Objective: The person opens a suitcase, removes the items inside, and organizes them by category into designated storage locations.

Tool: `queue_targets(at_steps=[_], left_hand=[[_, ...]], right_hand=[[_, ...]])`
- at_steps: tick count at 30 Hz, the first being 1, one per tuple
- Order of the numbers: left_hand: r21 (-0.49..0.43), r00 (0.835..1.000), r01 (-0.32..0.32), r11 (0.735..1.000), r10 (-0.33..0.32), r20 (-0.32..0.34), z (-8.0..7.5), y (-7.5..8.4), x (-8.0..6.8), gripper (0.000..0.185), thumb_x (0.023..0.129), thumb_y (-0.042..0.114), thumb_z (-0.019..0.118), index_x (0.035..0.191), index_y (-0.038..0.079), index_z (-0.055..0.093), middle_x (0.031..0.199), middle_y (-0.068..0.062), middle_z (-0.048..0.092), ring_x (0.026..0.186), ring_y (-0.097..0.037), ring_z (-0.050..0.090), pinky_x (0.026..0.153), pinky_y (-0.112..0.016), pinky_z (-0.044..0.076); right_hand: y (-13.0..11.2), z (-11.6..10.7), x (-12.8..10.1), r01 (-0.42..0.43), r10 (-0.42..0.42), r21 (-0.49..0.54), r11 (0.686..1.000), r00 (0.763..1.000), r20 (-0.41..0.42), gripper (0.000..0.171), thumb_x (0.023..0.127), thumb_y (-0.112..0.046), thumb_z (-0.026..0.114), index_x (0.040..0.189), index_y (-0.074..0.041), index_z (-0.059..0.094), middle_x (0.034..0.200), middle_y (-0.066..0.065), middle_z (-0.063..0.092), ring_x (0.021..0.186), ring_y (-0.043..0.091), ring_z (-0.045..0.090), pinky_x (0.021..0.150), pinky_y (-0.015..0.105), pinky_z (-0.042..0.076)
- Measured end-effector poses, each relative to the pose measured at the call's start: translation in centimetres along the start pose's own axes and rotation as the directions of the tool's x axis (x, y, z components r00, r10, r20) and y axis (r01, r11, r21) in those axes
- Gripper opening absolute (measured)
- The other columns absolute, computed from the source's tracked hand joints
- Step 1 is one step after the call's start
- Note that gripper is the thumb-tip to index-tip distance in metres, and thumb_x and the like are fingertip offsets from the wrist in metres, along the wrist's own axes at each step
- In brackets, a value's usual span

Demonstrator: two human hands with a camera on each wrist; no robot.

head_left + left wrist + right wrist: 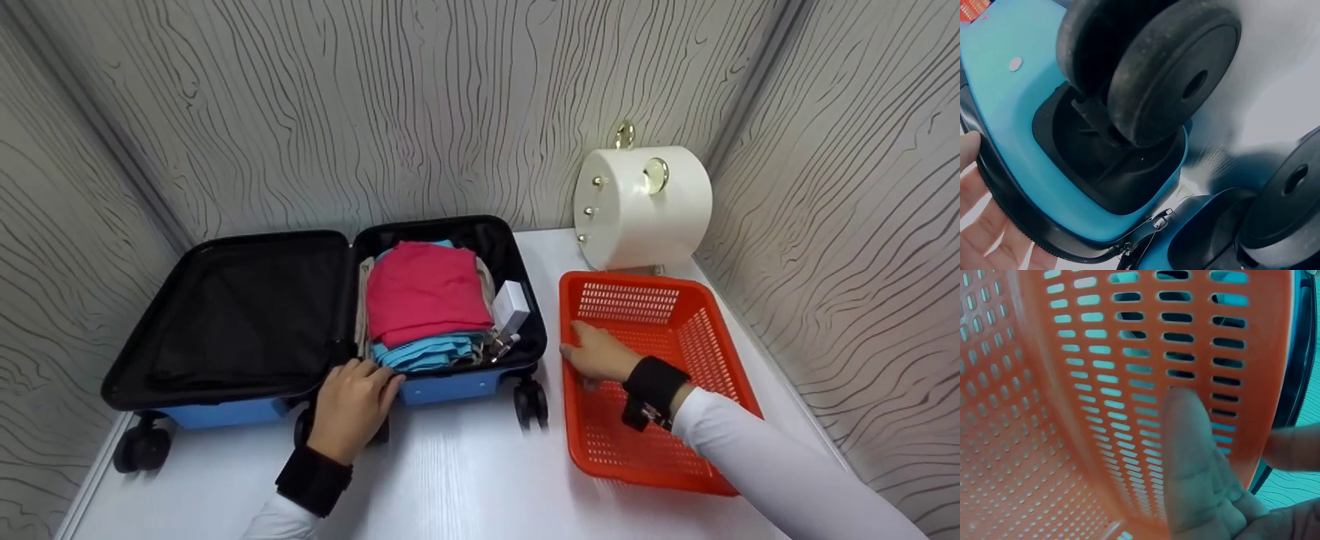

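On the white table, the red basket right of the suitcase looks light and slightly flexible, best held by its rim, which the right hand pinches, the left hand gripping the suitcase's edge.

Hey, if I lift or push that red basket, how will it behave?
The basket is probably light for its size, given its slotted walls. They look thin, so may flex near the right hand. Its broad, low shape suggests sliding rather than tipping.
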State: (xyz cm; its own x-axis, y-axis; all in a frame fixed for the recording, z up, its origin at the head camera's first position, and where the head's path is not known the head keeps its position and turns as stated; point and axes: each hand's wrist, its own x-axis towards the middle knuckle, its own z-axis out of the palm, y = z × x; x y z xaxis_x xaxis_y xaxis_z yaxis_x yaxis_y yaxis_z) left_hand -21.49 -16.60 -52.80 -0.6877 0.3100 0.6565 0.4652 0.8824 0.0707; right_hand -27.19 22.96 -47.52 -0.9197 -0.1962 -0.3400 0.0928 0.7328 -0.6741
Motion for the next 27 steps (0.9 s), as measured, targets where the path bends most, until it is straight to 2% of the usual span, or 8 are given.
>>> queue_targets(at_steps=[5, 10, 14, 18, 20, 22, 25, 27], left_hand=[[-0.002, 1.000, 0.002, 1.000, -0.002, -0.008, -0.2, -0.1, -0.2, 0.018, 0.092, 0.027, 0.088, 0.089, 0.010, 0.082, 0.079, -0.005, 0.071, 0.075, -0.024, 0.065, 0.072, -0.043, 0.059], [-0.011, 1.000, -0.007, 1.000, 0.007, 0.012, -0.3, -0.2, 0.2, 0.019, 0.093, 0.028, 0.088, 0.086, 0.010, 0.082, 0.077, -0.004, 0.070, 0.075, -0.023, 0.065, 0.071, -0.042, 0.058], [-0.033, 0.995, -0.001, 0.999, 0.004, 0.098, -0.6, -0.4, 1.2, 0.022, 0.093, 0.028, 0.087, 0.082, 0.011, 0.080, 0.074, -0.003, 0.068, 0.073, -0.021, 0.065, 0.068, -0.039, 0.056], [-0.134, 0.969, 0.121, 0.984, -0.088, 0.229, -1.6, -0.7, 2.9, 0.019, 0.093, 0.027, 0.087, 0.087, 0.010, 0.082, 0.077, -0.003, 0.071, 0.073, -0.019, 0.069, 0.066, -0.038, 0.059], [-0.217, 0.945, 0.235, 0.947, -0.170, 0.281, -2.2, -1.0, 4.4, 0.018, 0.096, 0.026, 0.085, 0.093, 0.008, 0.083, 0.082, -0.004, 0.075, 0.076, -0.019, 0.071, 0.069, -0.038, 0.061], [-0.306, 0.914, 0.351, 0.885, -0.253, 0.317, -2.8, -1.5, 6.2, 0.019, 0.100, 0.025, 0.081, 0.101, 0.006, 0.083, 0.089, -0.006, 0.078, 0.078, -0.018, 0.073, 0.069, -0.037, 0.061], [-0.398, 0.850, 0.501, 0.769, -0.351, 0.393, -3.4, -2.6, 9.3, 0.027, 0.105, 0.025, 0.073, 0.117, 0.002, 0.079, 0.102, -0.012, 0.079, 0.085, -0.021, 0.072, 0.076, -0.038, 0.060], [-0.407, 0.799, 0.574, 0.710, -0.380, 0.465, -3.6, -3.4, 11.2, 0.037, 0.107, 0.026, 0.069, 0.130, -0.002, 0.072, 0.116, -0.018, 0.077, 0.096, -0.027, 0.073, 0.083, -0.041, 0.060]], right_hand=[[-0.5, 0.4, 0.9, 0.040, -0.040, 0.007, 0.999, 0.999, 0.017, 0.062, 0.114, -0.016, 0.051, 0.167, 0.008, 0.028, 0.067, 0.007, 0.060, 0.052, 0.017, 0.067, 0.057, 0.039, 0.063], [-0.9, 0.6, 1.4, 0.054, -0.054, 0.000, 0.999, 0.998, 0.030, 0.063, 0.114, -0.015, 0.050, 0.168, 0.006, 0.027, 0.069, 0.007, 0.061, 0.052, 0.016, 0.065, 0.055, 0.036, 0.061], [-1.1, 0.5, 1.7, 0.060, -0.060, -0.021, 0.998, 0.998, 0.015, 0.060, 0.113, -0.013, 0.048, 0.167, 0.007, 0.030, 0.072, 0.008, 0.062, 0.051, 0.015, 0.063, 0.054, 0.034, 0.060], [-1.8, -0.3, 1.9, 0.052, -0.053, -0.037, 0.998, 0.998, -0.018, 0.061, 0.113, -0.016, 0.051, 0.165, 0.009, 0.033, 0.068, 0.005, 0.059, 0.051, 0.014, 0.061, 0.056, 0.036, 0.060], [-2.7, -1.0, 2.1, 0.058, -0.062, -0.063, 0.996, 0.996, -0.066, 0.060, 0.111, -0.019, 0.055, 0.162, 0.010, 0.038, 0.073, 0.005, 0.061, 0.055, 0.014, 0.061, 0.058, 0.034, 0.058], [-3.8, -1.7, 2.5, 0.074, -0.086, -0.091, 0.993, 0.987, -0.136, 0.057, 0.110, -0.021, 0.059, 0.156, 0.010, 0.047, 0.083, 0.010, 0.067, 0.059, 0.014, 0.062, 0.060, 0.031, 0.056], [-5.7, -2.7, 3.4, 0.120, -0.141, -0.106, 0.987, 0.965, -0.220, 0.047, 0.106, -0.024, 0.065, 0.139, 0.009, 0.060, 0.093, 0.014, 0.070, 0.061, 0.013, 0.064, 0.059, 0.027, 0.053], [-7.1, -3.0, 4.1, 0.145, -0.160, -0.079, 0.986, 0.958, -0.237, 0.042, 0.104, -0.025, 0.068, 0.130, 0.008, 0.062, 0.088, 0.011, 0.069, 0.058, 0.011, 0.062, 0.057, 0.025, 0.052]])
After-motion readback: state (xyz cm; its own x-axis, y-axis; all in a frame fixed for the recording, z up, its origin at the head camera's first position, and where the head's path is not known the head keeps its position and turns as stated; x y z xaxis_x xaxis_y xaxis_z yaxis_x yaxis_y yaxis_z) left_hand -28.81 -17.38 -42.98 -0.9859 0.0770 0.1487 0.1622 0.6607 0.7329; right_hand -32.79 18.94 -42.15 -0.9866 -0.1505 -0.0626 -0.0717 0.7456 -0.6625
